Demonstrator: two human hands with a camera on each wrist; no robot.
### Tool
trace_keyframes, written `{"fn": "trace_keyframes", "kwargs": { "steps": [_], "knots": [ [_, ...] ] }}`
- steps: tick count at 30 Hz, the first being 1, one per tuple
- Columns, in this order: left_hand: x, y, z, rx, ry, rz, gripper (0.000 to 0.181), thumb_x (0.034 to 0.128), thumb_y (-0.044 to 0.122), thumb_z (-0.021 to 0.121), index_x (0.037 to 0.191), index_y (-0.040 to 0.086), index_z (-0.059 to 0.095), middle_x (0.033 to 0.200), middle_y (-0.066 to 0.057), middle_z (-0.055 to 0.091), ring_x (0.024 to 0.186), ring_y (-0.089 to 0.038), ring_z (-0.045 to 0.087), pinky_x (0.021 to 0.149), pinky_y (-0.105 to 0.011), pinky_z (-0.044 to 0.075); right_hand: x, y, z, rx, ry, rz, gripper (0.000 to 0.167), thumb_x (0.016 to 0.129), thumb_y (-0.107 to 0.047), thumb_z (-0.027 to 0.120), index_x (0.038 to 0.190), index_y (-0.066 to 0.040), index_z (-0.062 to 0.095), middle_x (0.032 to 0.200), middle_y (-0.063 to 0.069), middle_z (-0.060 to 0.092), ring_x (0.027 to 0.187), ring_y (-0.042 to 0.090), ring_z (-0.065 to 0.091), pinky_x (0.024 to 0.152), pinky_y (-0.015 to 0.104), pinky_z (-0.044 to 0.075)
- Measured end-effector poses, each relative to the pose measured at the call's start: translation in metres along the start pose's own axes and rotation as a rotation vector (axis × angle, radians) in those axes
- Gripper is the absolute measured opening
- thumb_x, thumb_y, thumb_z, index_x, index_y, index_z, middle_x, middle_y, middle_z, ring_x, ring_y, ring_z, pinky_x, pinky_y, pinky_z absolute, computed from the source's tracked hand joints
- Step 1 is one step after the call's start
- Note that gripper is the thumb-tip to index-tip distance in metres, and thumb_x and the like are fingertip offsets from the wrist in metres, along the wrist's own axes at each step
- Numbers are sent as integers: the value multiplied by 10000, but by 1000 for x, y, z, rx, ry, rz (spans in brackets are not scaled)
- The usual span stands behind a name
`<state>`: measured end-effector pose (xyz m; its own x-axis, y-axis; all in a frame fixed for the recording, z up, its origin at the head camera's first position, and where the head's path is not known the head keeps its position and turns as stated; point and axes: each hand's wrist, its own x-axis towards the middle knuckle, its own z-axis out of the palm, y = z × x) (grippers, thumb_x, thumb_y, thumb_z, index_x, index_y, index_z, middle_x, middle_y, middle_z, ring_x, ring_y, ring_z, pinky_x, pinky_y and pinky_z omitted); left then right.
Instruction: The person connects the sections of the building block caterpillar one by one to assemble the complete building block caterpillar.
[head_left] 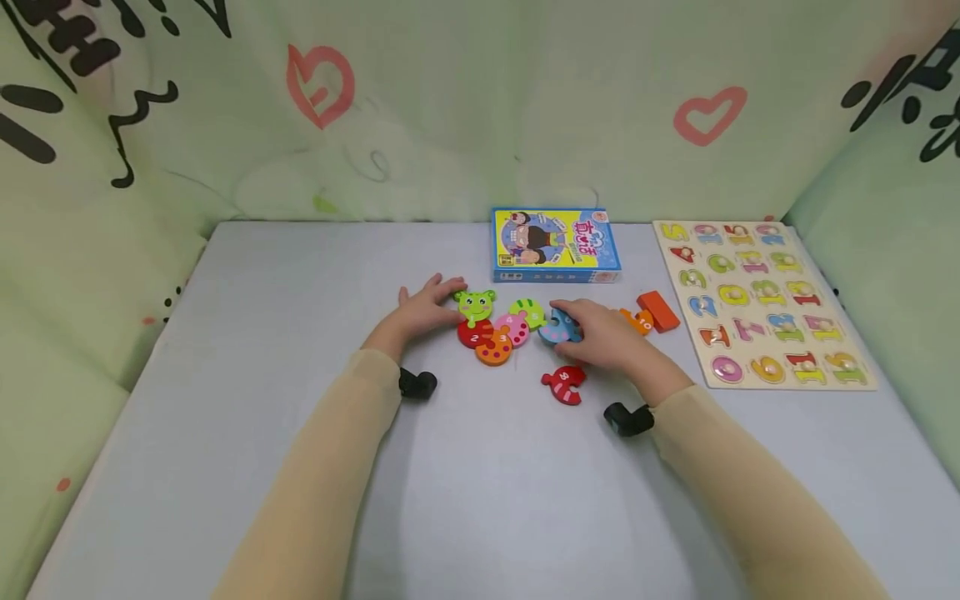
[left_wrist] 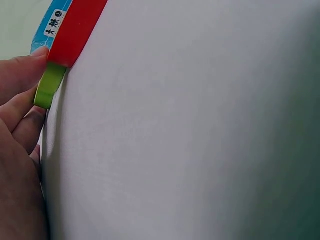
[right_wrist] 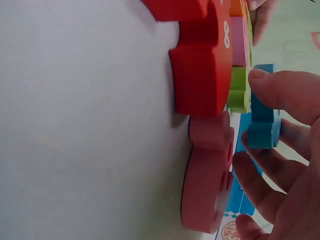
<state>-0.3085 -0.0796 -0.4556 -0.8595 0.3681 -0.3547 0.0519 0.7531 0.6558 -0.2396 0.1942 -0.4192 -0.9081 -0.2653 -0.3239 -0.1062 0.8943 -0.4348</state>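
Note:
My left hand (head_left: 426, 312) pinches the green animal-head puzzle piece (head_left: 475, 305) between thumb and finger. Joined to it in a curved chain are a red piece (head_left: 474, 334), a spotted orange piece (head_left: 493, 348), a pink piece (head_left: 513, 327) and a green-striped piece (head_left: 529, 312). At the chain's right end, my right hand (head_left: 603, 335) holds a blue puzzle piece (head_left: 558, 328); the right wrist view shows it raised off the table. Below that hand lies a red piece (head_left: 565, 385) marked 8. Another pink piece (right_wrist: 207, 175) shows beside it in the right wrist view.
A blue and yellow box (head_left: 555, 246) stands at the table's back. Right of my right hand lie an orange piece (head_left: 639, 321) and a red-orange block (head_left: 658, 312). A board of number shapes (head_left: 693, 333) covers the right side. Patterned curtains enclose the table.

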Motion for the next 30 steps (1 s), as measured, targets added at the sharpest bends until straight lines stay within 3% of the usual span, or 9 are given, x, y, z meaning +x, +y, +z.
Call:
{"fn": "trace_keyframes", "kwargs": {
  "steps": [7,30],
  "knots": [
    [-1,2,1,4,7,-2,582,834,330,573,1379,289,375,1502,88,240,1422,-167,-4,1071,-531,-176,11,-1,0,-68,-41,27,719,792,-306,671,1414,-212,322,1382,147,392,1255,324,338,1011,588,262],
    [1,2,2,18,14,-22,583,835,336,573,1381,288,376,1502,94,240,1422,-148,-2,1067,-535,-181,18,1,2,-133,-75,62,718,780,-345,674,1406,-232,342,1332,152,429,1224,326,367,999,580,280]
  ]
}}
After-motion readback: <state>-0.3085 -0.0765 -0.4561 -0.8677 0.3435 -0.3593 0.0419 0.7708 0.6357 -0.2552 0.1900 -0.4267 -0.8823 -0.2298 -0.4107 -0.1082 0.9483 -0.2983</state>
